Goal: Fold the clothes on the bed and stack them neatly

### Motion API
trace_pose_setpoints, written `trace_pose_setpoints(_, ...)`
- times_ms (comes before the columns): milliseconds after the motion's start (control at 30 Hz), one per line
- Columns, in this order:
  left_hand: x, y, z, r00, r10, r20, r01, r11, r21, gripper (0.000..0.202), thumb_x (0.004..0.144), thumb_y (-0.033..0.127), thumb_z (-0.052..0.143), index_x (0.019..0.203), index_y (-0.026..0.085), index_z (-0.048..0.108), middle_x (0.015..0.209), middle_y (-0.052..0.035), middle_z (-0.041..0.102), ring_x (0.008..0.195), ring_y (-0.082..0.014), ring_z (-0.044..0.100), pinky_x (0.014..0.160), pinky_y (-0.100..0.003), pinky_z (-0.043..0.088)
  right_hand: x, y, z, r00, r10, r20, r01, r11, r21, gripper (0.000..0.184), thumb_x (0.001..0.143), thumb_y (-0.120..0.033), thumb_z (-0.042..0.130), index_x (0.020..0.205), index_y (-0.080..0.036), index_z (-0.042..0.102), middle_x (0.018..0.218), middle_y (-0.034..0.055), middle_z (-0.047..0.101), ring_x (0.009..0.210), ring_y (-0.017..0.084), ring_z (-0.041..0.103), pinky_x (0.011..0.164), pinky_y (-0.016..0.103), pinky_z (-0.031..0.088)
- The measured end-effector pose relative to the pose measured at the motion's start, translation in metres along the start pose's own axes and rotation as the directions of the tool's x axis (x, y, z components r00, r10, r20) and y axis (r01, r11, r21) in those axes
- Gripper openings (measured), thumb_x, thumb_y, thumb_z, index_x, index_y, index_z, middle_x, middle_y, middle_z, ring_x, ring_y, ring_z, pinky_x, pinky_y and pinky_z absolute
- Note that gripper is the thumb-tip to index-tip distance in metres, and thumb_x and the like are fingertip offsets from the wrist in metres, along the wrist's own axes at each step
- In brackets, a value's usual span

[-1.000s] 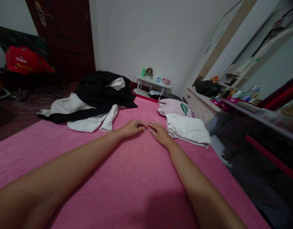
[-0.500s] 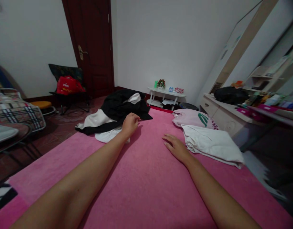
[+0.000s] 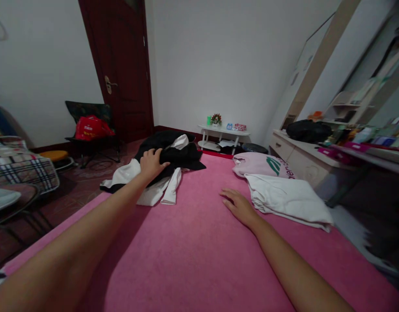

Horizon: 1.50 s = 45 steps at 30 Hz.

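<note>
My left hand [image 3: 151, 164] has its fingers curled over a black garment [image 3: 181, 157] in a heap of clothes at the far left of the bed. White cloth [image 3: 126, 172] lies in the same heap. Below the hand, a white sleeve [image 3: 171, 187] hangs out onto the pink bedspread [image 3: 186, 251]. My right hand [image 3: 237, 203] rests on the bedspread, fingers apart, holding nothing. Just right of it lies a folded white garment [image 3: 288, 199]. Behind that is a folded pale pink shirt [image 3: 259, 164] with green print.
A small white table [image 3: 223, 130] stands past the bed's far edge. To the right, a dresser [image 3: 303, 154] carries a black bag [image 3: 308, 130]. A chair with a red bag [image 3: 92, 128] and a brown door [image 3: 121, 65] are at the left.
My left hand has moved left and onto the heap, closing on the black garment. More white cloth, with a sleeve, now shows under it. My right hand stays in place.
</note>
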<state>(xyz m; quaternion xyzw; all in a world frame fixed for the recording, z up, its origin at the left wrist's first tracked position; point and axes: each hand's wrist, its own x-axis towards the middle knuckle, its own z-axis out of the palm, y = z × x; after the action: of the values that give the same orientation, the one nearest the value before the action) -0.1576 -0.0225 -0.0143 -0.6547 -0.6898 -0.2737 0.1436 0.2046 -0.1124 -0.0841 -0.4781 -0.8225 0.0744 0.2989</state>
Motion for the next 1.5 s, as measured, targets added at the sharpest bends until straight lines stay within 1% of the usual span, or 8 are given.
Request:
trace_pose_setpoints(433,0.069,-0.014,-0.035,0.968,0.104,0.227,-0.106,0.994,-0.006,0.025,0.074,0.041,0.062,0.09,0.022,0.061,0.1,-0.0076,0.064,0.093,-0.0262,0.059,0.073,-0.031,0.045,-0.002,-0.006,-0.005,1.0,-0.003,-0.022,0.003,1.0,0.005,0.031,0.087,-0.022,0.052,0.114,-0.018,0.067,0.124,0.0119,0.062,0.117,0.023,0.055,0.103,0.044,0.04)
trace_pose_setpoints(600,0.098,0.038,-0.095,0.995,-0.076,-0.07,0.059,0.973,-0.223,0.033,0.08,0.045,0.056,0.097,0.017,0.057,0.099,-0.008,0.061,0.092,-0.0236,0.057,0.078,-0.034,0.044,-0.002,-0.005,-0.004,0.998,0.033,-0.052,-0.028,0.995,0.093,0.029,0.083,-0.022,0.056,0.109,-0.02,0.068,0.121,0.0107,0.064,0.115,0.023,0.057,0.102,0.044,0.041)
trace_pose_setpoints(767,0.04,0.128,-0.151,0.956,0.268,-0.117,-0.291,0.85,-0.439,0.033,0.081,0.041,0.06,0.098,0.013,0.057,0.088,-0.002,0.057,0.086,-0.019,0.055,0.08,-0.034,0.041,0.003,-0.004,-0.017,0.939,0.276,-0.207,-0.165,0.886,0.434,0.034,0.084,-0.037,0.054,0.11,-0.018,0.065,0.114,0.0099,0.066,0.1,0.022,0.065,0.091,0.042,0.05)
trace_pose_setpoints(833,-0.014,0.153,-0.155,0.859,0.512,-0.036,-0.449,0.717,-0.533,0.028,0.077,0.04,0.066,0.089,0.016,0.06,0.077,-0.0005,0.058,0.076,-0.0176,0.056,0.071,-0.03,0.042,0.005,-0.003,-0.028,0.876,0.41,-0.255,-0.191,0.779,0.598,0.04,0.085,-0.047,0.051,0.11,-0.018,0.063,0.116,0.0105,0.066,0.096,0.023,0.067,0.083,0.039,0.054)
trace_pose_setpoints(967,-0.113,0.167,-0.138,0.425,0.896,0.13,-0.548,0.369,-0.751,0.024,0.077,0.037,0.07,0.094,0.023,0.063,0.085,-0.0034,0.066,0.069,-0.0159,0.06,0.058,-0.026,0.041,0.005,0.002,-0.051,0.747,0.609,-0.266,-0.179,0.569,0.803,0.044,0.083,-0.054,0.05,0.107,-0.019,0.061,0.119,0.0117,0.065,0.093,0.024,0.068,0.07,0.034,0.058)
trace_pose_setpoints(1033,-0.133,0.161,-0.125,0.36,0.924,0.133,-0.573,0.331,-0.75,0.024,0.079,0.039,0.067,0.099,0.025,0.064,0.094,-0.0052,0.066,0.078,-0.0179,0.063,0.063,-0.027,0.044,0.006,0.003,-0.059,0.718,0.652,-0.246,-0.185,0.519,0.835,0.039,0.08,-0.052,0.055,0.102,-0.02,0.062,0.117,0.0123,0.065,0.091,0.024,0.069,0.066,0.033,0.058)
trace_pose_setpoints(1300,-0.066,0.094,-0.034,0.781,0.623,0.049,-0.494,0.664,-0.561,0.018,0.083,0.025,0.058,0.096,0.02,0.069,0.104,-0.0084,0.064,0.099,-0.0234,0.059,0.089,-0.035,0.046,0.018,-0.068,-0.07,0.907,0.42,0.038,-0.334,0.661,0.672,0.033,0.075,-0.04,0.064,0.1,-0.019,0.065,0.104,0.0091,0.069,0.082,0.019,0.068,0.06,0.026,0.052)
trace_pose_setpoints(1500,-0.057,0.042,0.026,0.805,0.57,0.163,-0.441,0.76,-0.478,0.022,0.082,0.022,0.057,0.099,0.019,0.071,0.115,-0.0108,0.061,0.111,-0.0258,0.054,0.099,-0.041,0.041,-0.016,-0.171,-0.07,0.798,-0.244,0.551,0.154,0.967,0.205,0.067,0.059,-0.041,0.079,0.123,-0.033,0.059,0.103,0.003,0.07,0.084,0.021,0.066,0.07,0.03,0.049)
